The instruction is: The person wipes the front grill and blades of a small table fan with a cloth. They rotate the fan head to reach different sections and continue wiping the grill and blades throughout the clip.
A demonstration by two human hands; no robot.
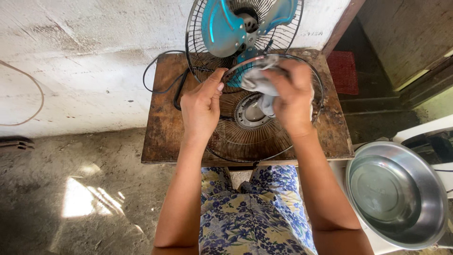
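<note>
Worn brown wood forms the small square tabletop (160, 132), seen from above by a seated person whose lap shows blue-flowered fabric (250, 212) at six o'clock. Lying tilted on the tabletop is a round dark wire fan grille (255, 139) with a grey centre disc. The left hand (202, 106) sits at nine o'clock of the grille, fingers curled closed around its upper rim, thumb pointing toward twelve o'clock. The right hand (293, 97) is at two o'clock of the grille, closed on a crumpled grey cloth (258, 81) and pressing it against the wires near the rim. Just beyond the grille, at twelve o'clock, stands the fan itself: a second wire guard holding teal plastic blades (224, 30) around a grey hub. A black power cord (160, 71) loops across the tabletop's far left corner, at ten o'clock. Behind it rises a rough whitewashed wall (85, 61). At four o'clock, off the tabletop, a shiny round steel basin (415, 226) rests on something white. Bare concrete floor (71, 189), patched with sunlight, fills eight o'clock.
</note>
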